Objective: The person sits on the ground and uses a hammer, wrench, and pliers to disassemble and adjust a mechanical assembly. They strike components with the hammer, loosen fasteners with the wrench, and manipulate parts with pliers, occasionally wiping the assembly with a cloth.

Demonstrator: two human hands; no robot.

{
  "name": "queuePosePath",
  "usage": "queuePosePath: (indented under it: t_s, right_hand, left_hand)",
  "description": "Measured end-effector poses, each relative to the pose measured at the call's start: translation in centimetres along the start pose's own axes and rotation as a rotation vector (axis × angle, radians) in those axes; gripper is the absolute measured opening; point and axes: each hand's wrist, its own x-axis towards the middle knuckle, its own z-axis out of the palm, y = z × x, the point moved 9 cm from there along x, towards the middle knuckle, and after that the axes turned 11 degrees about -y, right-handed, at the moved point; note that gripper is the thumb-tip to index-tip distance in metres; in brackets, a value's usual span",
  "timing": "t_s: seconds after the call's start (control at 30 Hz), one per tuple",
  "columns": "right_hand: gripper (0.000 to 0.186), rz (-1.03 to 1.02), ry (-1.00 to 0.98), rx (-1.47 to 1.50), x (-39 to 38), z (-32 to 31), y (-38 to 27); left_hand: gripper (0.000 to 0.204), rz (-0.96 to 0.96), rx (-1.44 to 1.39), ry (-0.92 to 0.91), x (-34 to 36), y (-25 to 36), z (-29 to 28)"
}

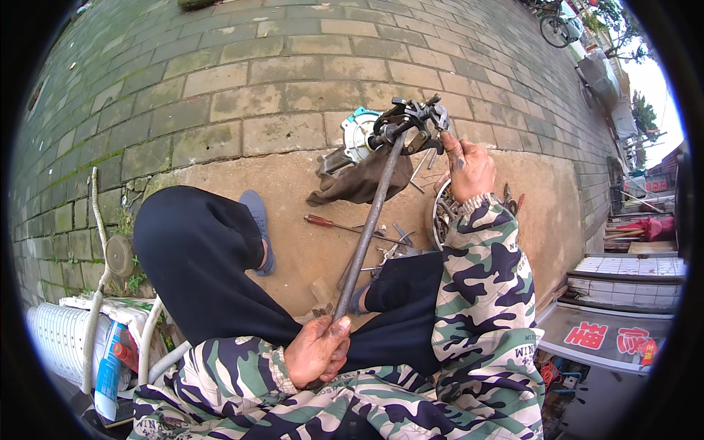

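Note:
My left hand [317, 353] is wrapped round the near end of a long metal rod [375, 213], close to my lap. The rod slants away to a dark jawed metal clamp [412, 121], which looks like a puller. Beside the clamp sits a round silver and teal machine housing [359, 138], with a brown cloth [363, 178] under it. My right hand [471, 169] is closed at the clamp's right side, on a grey metal wrench [440, 117]; its handle is mostly hidden by the fingers.
Below my right hand stands a round tub [438, 220] of small metal parts. A red-handled screwdriver [323, 221] and several loose tools lie on the concrete between my feet. Sticks and a blue-and-white tube [110, 370] are at the left, a glass-topped cabinet [598, 334] at the right.

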Motion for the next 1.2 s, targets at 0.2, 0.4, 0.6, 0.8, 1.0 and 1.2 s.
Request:
queuePosePath:
  t_s: [0.2,0.4,0.6,0.8,1.0,1.2]
  right_hand:
    - [0.068,0.025,0.019,0.019,-0.1,-0.3,-0.1]
    - [0.07,0.063,0.016,-0.03,0.0,0.0,-1.2]
    - [0.071,0.061,0.017,-0.016,-0.1,-0.4,-1.7]
    - [0.069,0.077,0.013,0.005,-0.6,-0.3,-1.6]
    - [0.067,0.089,-0.083,0.07,-0.9,0.3,-0.6]
    - [0.061,-0.063,-0.115,0.025,-1.8,0.8,-2.2]
  left_hand:
    - [0.037,-0.01,0.036,0.016,0.8,-0.5,0.5]
    - [0.035,0.003,0.019,0.027,1.9,-1.1,1.3]
    - [0.035,0.025,0.03,0.016,2.5,-1.8,1.9]
    - [0.037,-0.026,0.022,-0.014,1.5,-1.0,0.3]
    - [0.04,-0.101,0.038,-0.029,0.0,0.3,-3.0]
    - [0.039,-0.067,0.044,-0.06,-1.8,0.8,-4.5]
